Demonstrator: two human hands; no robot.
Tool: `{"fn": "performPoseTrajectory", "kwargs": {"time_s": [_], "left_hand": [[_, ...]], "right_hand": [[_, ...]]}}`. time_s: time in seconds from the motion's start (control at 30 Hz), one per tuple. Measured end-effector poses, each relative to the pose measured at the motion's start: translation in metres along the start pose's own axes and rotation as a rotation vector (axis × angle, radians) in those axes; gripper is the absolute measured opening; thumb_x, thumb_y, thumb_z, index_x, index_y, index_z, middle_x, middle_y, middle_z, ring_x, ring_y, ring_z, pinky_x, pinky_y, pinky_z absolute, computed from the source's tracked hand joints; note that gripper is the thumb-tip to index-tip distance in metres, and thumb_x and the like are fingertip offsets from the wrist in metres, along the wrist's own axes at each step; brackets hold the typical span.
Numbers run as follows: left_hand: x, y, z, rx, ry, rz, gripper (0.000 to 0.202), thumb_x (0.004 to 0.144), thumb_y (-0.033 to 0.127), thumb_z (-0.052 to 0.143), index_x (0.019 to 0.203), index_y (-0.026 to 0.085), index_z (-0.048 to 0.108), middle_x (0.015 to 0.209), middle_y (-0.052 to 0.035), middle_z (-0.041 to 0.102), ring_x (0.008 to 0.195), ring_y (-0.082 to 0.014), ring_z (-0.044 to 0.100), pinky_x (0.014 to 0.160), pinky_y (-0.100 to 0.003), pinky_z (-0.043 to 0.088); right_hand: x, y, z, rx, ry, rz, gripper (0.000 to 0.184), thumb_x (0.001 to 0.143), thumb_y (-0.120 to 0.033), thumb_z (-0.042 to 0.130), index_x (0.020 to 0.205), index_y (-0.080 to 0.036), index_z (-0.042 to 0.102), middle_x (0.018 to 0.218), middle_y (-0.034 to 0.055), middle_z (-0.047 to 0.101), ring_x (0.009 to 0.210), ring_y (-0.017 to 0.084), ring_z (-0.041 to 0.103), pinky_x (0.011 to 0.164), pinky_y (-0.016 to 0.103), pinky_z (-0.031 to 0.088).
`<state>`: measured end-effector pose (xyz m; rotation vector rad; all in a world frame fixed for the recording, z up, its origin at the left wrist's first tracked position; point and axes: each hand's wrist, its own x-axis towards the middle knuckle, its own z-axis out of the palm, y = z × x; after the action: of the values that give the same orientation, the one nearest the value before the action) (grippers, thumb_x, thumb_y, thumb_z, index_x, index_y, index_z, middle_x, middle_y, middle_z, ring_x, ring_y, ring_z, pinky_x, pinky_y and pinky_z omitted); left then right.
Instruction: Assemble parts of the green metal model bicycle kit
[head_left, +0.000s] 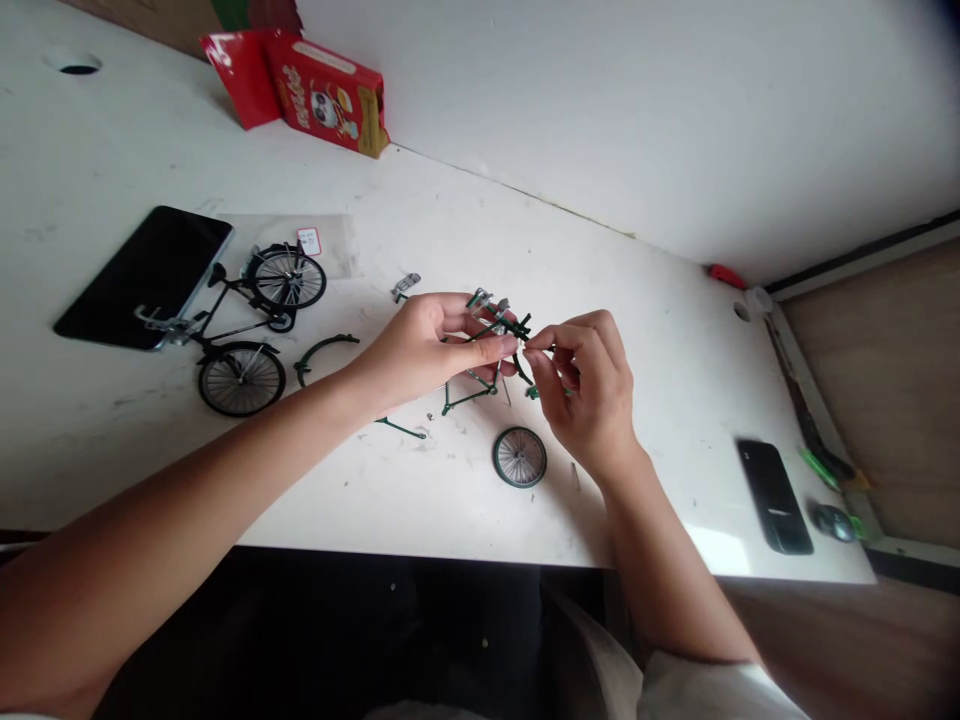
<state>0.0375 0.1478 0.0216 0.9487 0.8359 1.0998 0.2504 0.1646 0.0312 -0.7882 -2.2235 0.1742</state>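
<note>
My left hand (427,345) is closed around a small green model bicycle frame (471,400), which it holds above the table. Close beside it, my right hand (589,390) pinches at the dark end of the green parts; what sits between its thumb and finger is too small to make out. Below the hands lies a loose spoked wheel (520,457) with a green rim. A curved green mudguard (328,350) rests left of my left hand, and a thin green rod (401,428) lies under my forearm. My left hand partly hides the frame.
An assembled black model bicycle (244,325) lies at the left by a dark tablet (150,280) and a clear plastic bag (337,240). A red box (330,100) stands against the white wall. At the right are a black phone (774,497) and a small round object (834,522).
</note>
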Motion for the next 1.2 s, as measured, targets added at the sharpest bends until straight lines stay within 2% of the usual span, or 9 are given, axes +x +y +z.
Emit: {"fn": "performPoseTrajectory", "kwargs": {"time_s": [0.17,0.33,0.47,0.67,0.77,0.97,1.2], "left_hand": [[-0.002,0.002,0.002,0.003,-0.049,0.015,0.033,0.084,0.029,0.09,0.11,0.012,0.076,0.097,-0.0071,0.077,0.083,-0.0187,0.078,0.079,-0.033,0.066],[-0.003,0.005,0.005,0.006,-0.045,0.001,0.036,0.082,0.031,0.092,0.108,0.013,0.075,0.098,-0.0079,0.079,0.082,-0.0194,0.079,0.079,-0.033,0.065],[-0.005,0.008,0.008,-0.005,-0.033,-0.006,0.036,0.083,0.032,0.091,0.106,0.012,0.073,0.095,-0.0082,0.078,0.085,-0.0215,0.079,0.08,-0.035,0.064],[-0.009,0.012,0.01,0.013,-0.094,-0.009,0.04,0.082,0.028,0.091,0.113,0.014,0.072,0.098,-0.0063,0.077,0.077,-0.0155,0.074,0.076,-0.03,0.061],[-0.009,0.011,0.01,-0.025,-0.1,-0.018,0.039,0.082,0.029,0.09,0.114,0.014,0.072,0.098,-0.006,0.077,0.08,-0.0151,0.073,0.08,-0.031,0.06],[-0.007,0.007,0.008,-0.052,-0.119,-0.014,0.039,0.083,0.029,0.089,0.117,0.016,0.074,0.093,-0.0047,0.076,0.08,-0.0158,0.072,0.075,-0.029,0.056],[-0.007,0.007,0.007,-0.059,-0.1,-0.007,0.037,0.082,0.027,0.09,0.115,0.016,0.076,0.093,-0.005,0.076,0.081,-0.0168,0.071,0.077,-0.031,0.057]], "right_hand": [[-0.001,0.001,-0.002,-0.052,0.076,-0.034,0.015,0.101,-0.015,0.065,0.112,-0.024,0.062,0.092,0.002,0.058,0.075,0.013,0.056,0.057,0.03,0.049],[-0.001,-0.005,-0.004,-0.067,0.113,-0.069,0.017,0.098,-0.015,0.071,0.11,-0.024,0.065,0.085,0.0008,0.058,0.074,0.014,0.057,0.056,0.03,0.048],[0.0,-0.012,-0.005,-0.122,0.148,-0.059,0.016,0.097,-0.014,0.071,0.109,-0.025,0.067,0.087,0.0028,0.059,0.071,0.015,0.056,0.052,0.031,0.043],[-0.001,-0.013,-0.004,-0.113,0.127,-0.056,0.017,0.097,-0.015,0.071,0.111,-0.025,0.067,0.088,0.002,0.059,0.071,0.015,0.058,0.054,0.031,0.045],[-0.002,-0.011,-0.003,-0.117,0.134,-0.053,0.017,0.097,-0.016,0.071,0.111,-0.025,0.067,0.089,0.0021,0.06,0.072,0.015,0.059,0.056,0.031,0.047],[-0.002,-0.01,-0.005,-0.136,0.138,-0.078,0.018,0.097,-0.017,0.072,0.111,-0.027,0.068,0.086,0.0022,0.059,0.071,0.016,0.057,0.057,0.032,0.047],[-0.003,-0.006,-0.006,-0.124,0.108,-0.066,0.016,0.096,-0.022,0.074,0.111,-0.029,0.07,0.083,0.0023,0.058,0.068,0.017,0.055,0.055,0.034,0.046]]}}
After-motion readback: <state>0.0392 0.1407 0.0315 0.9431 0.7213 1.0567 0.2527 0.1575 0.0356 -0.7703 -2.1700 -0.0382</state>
